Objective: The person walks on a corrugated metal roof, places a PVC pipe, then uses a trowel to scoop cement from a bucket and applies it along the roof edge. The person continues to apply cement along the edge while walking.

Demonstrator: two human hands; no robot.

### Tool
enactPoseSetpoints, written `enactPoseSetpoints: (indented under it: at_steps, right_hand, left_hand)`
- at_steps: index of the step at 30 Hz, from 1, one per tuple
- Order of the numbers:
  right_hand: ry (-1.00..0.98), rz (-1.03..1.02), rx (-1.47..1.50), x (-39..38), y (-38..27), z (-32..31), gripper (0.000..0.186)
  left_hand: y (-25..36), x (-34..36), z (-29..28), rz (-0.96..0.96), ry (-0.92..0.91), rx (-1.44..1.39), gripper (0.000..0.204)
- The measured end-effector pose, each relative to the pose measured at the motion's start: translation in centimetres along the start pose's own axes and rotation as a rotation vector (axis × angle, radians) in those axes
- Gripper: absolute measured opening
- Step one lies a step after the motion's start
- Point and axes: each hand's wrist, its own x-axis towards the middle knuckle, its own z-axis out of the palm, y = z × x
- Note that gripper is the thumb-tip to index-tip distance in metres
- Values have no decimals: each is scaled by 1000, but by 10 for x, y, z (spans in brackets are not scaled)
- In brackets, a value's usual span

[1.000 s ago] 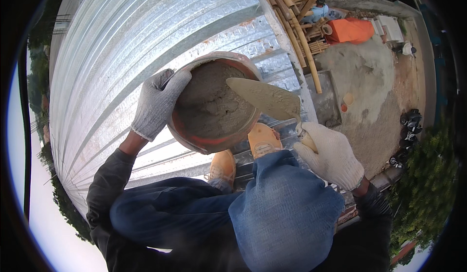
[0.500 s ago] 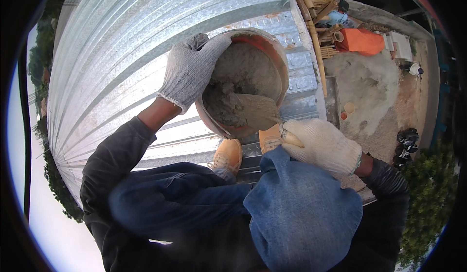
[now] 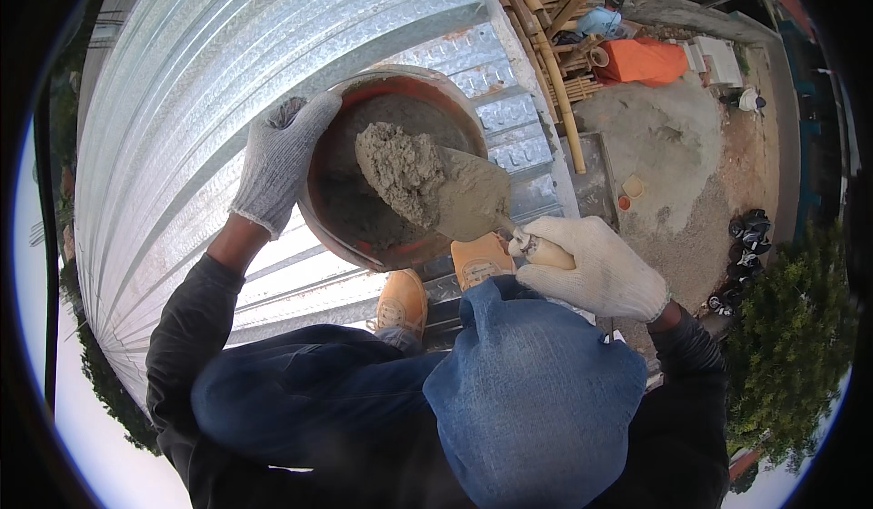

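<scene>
A round bucket with an orange inner wall holds wet grey mortar and rests on the metal roof near my feet. My left hand, in a knitted glove, is closed on the bucket's left rim. In my gloved right hand is the pale handle of a trowel, my fingers wrapped round it. The trowel's blade is over the bucket's mouth, coated grey, with a thick lump of mortar heaped on its far end. The lump and blade hide part of the bucket's inside.
Corrugated metal sheets spread to the left and ahead. Their right edge drops to a yard far below, bordered by bamboo poles. Down there are an orange tarp, a person in blue and motorbikes. My tan shoes stand beside the bucket.
The trowel has come up out of the mortar, now carrying a lump on its blade. Bucket and both hands sit further left in the picture as the view has shifted.
</scene>
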Motion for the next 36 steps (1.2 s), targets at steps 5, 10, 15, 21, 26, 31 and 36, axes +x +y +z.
enactPoseSetpoints:
  at_steps: [5, 10, 15, 21, 26, 31, 36]
  right_hand:
    - [301, 241, 6, -41, 30, -6, 37]
    - [571, 276, -169, -52, 87, -9, 36]
    - [586, 228, -280, -26, 146, -14, 36]
    - [382, 239, -268, 1, 170, -42, 33]
    - [236, 263, -398, 12, 163, -82, 32]
    - [272, 172, -443, 21, 150, -81, 31]
    - [289, 169, -406, 23, 152, -71, 31]
  left_hand:
    - [-26, 11, -19, 40, 0, 10, 36]
    - [-31, 9, -27, 0, 42, 4, 38]
    - [-27, 5, -24, -15, 62, -22, 39]
    - [-23, 5, -22, -10, 61, -43, 37]
    - [-24, 10, -24, -44, 65, -8, 32]
    - [-25, 17, -23, -16, 57, -16, 28]
    - [-28, 18, -27, -28, 37, -55, 27]
